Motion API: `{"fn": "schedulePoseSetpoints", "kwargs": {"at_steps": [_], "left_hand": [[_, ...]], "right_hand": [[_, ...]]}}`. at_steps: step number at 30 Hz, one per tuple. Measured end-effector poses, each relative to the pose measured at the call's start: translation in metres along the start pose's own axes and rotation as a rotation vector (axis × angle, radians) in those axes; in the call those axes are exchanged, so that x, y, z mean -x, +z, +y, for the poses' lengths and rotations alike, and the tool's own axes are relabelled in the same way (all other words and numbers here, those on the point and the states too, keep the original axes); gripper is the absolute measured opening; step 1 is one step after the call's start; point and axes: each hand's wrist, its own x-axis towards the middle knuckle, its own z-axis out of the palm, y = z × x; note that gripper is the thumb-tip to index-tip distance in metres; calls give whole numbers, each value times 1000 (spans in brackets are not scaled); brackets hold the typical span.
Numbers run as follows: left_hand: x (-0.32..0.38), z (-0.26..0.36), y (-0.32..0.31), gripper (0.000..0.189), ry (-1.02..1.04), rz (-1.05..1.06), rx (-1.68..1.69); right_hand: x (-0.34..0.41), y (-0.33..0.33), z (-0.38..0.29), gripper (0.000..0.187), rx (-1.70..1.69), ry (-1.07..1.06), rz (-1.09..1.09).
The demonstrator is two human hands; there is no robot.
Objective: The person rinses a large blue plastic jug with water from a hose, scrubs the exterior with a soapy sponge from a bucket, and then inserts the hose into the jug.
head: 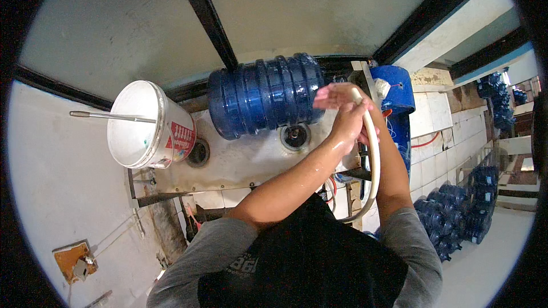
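My left hand [349, 124] grips a whitish flexible hose [373, 158] close to its upper end. Behind that end, my right hand [336, 95] is held out flat and blurred, with nothing seen in it. Its fingertips are near the right end of a large blue plastic water jug [265, 94]; whether they touch cannot be told. The jug lies on its side on a wet, pale worktop [239, 162], its ribbed wall shining with water. Water also glistens on my left forearm.
A white plastic bucket [182, 137] with a metal-handled tool [113, 116] across its mouth stands at the left. Two round fittings [295, 136] sit in the worktop. Blue drums [396, 87] stand at the right; beyond them are several stacked water jugs [454, 209].
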Motion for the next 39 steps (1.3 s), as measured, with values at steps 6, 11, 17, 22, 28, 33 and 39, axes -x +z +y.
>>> {"fn": "schedulePoseSetpoints", "kwargs": {"at_steps": [6,11,17,22,28,33,39], "left_hand": [[-24,-8,15,44,103,188,67],[-49,-11,-11,39,205,320,101],[-61,22,-48,43,217,393,121],[-72,48,-45,39,22,333,-374],[-92,47,-115,46,715,398,-1973],[-107,52,-134,56,758,304,-2050],[-106,71,-141,71,544,79,-2078]], "right_hand": [[24,-62,20,59,215,-79,144],[9,-40,-20,52,-244,280,392],[111,35,-67,41,650,375,428],[158,29,-46,43,775,160,746],[144,66,-62,45,1038,-77,679],[138,84,-73,44,1221,45,671],[117,118,-67,40,1442,-48,796]]}}
